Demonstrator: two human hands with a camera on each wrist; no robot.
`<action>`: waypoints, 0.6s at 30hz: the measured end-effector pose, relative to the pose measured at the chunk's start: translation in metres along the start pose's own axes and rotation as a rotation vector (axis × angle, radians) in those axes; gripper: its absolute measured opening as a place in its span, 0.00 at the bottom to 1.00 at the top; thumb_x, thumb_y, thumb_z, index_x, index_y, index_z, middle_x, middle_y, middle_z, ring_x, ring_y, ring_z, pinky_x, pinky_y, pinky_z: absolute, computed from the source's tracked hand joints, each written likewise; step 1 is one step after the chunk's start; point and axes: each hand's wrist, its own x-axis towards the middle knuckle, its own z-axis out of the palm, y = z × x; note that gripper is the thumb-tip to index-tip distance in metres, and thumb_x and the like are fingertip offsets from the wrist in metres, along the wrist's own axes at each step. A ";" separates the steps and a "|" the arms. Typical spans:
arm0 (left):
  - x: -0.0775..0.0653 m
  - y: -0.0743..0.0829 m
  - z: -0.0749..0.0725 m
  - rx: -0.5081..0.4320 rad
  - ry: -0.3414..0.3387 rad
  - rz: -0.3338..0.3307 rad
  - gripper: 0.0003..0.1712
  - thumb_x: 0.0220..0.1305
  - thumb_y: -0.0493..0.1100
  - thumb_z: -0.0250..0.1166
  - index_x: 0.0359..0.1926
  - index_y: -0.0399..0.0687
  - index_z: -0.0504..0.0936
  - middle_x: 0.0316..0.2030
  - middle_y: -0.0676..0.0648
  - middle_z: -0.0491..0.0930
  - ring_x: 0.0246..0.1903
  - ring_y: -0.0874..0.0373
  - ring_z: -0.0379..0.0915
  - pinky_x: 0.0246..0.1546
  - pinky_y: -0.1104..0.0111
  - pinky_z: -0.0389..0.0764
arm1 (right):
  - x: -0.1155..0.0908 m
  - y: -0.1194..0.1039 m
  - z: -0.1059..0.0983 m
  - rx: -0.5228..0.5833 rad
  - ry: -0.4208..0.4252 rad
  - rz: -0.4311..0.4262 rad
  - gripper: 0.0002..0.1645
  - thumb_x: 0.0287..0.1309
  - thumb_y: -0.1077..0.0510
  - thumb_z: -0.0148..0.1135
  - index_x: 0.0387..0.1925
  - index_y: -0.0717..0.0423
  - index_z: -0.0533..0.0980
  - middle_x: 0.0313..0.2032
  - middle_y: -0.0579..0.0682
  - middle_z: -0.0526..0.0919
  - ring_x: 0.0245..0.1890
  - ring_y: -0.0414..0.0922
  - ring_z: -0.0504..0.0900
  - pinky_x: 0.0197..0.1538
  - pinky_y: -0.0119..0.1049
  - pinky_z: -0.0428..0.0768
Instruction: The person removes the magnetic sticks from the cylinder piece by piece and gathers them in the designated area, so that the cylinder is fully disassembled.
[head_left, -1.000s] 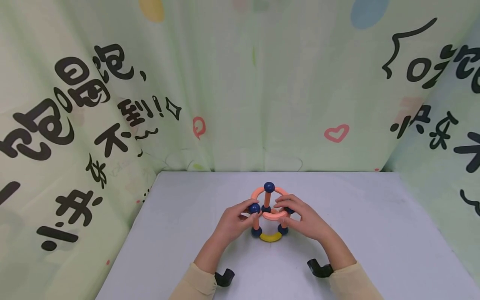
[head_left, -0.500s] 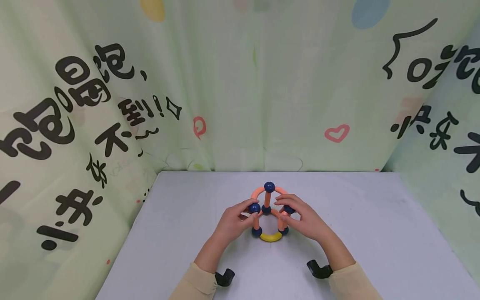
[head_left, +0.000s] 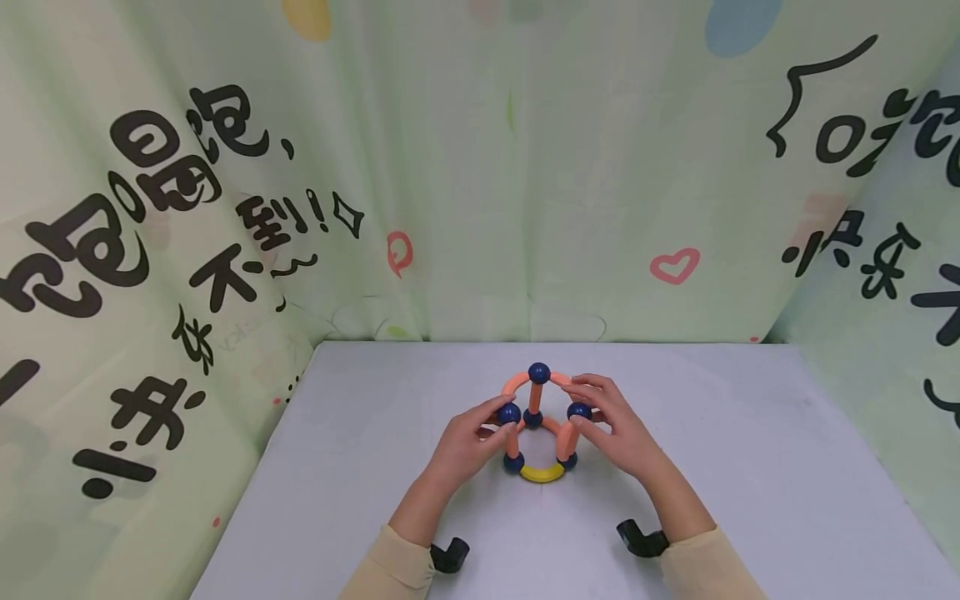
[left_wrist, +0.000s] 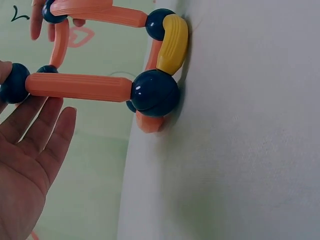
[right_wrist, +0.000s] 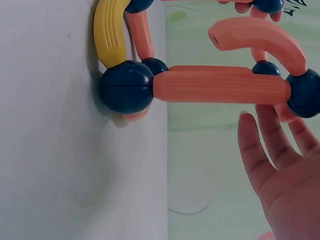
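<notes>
A frame of navy balls and orange rods, like a magnetic building toy, stands on the table. A yellow curved rod (head_left: 542,474) joins its two front bottom balls. My left hand (head_left: 476,439) pinches the upper left ball (head_left: 508,414) between thumb and fingers. Over at the upper right ball (head_left: 579,412), my right hand (head_left: 611,423) has its thumb against the near side and fingers behind, the index finger raised. From that ball a curved orange rod (right_wrist: 260,36) extends with its other end free; the head view shows it hanging before the right upright. The top ball (head_left: 539,372) crowns the rear arch.
The white table (head_left: 360,500) reaches back to a pale green curtain (head_left: 465,208) with printed black characters. Curtain also lines both sides. Black curved wrist mounts (head_left: 642,538) project inward from both cuffs.
The curved orange rod, first lying across the front from the upper right ball, has swung down. My right fingers have since lifted and spread, exposing more of that ball. My left hand holds still.
</notes>
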 end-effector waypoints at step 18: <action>-0.010 -0.030 0.015 0.072 -0.050 -0.233 0.35 0.58 0.64 0.68 0.65 0.60 0.74 0.57 0.52 0.76 0.53 0.56 0.76 0.52 0.60 0.81 | 0.004 0.009 -0.014 0.175 -0.121 0.293 0.28 0.71 0.42 0.52 0.70 0.37 0.65 0.65 0.57 0.74 0.63 0.60 0.72 0.60 0.64 0.73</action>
